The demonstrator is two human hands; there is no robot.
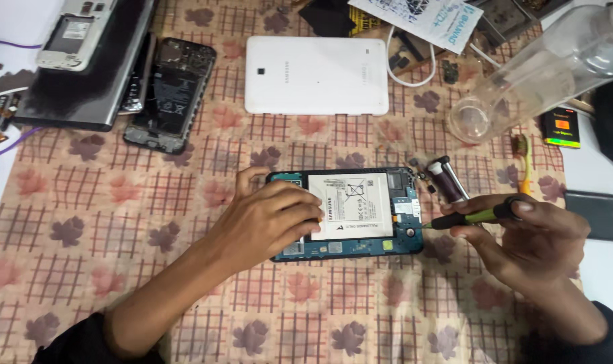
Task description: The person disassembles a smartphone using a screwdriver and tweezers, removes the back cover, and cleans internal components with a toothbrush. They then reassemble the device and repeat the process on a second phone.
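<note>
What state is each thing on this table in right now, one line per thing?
Opened tablet: back cover off, battery and circuit board exposed, lying flat.
Left hand: pressing on the opened tablet.
Right hand: gripping the screwdriver.
Screwdriver: held level, tip at the tablet's right edge.
White tablet: closed, face down.
Black phone: back off, insides showing.
Clear bottle: tipped on its side, apparently empty.

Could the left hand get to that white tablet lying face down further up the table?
Probably yes. The left hand rests on the opened tablet, and only bare tablecloth lies between it and the white tablet.
</note>
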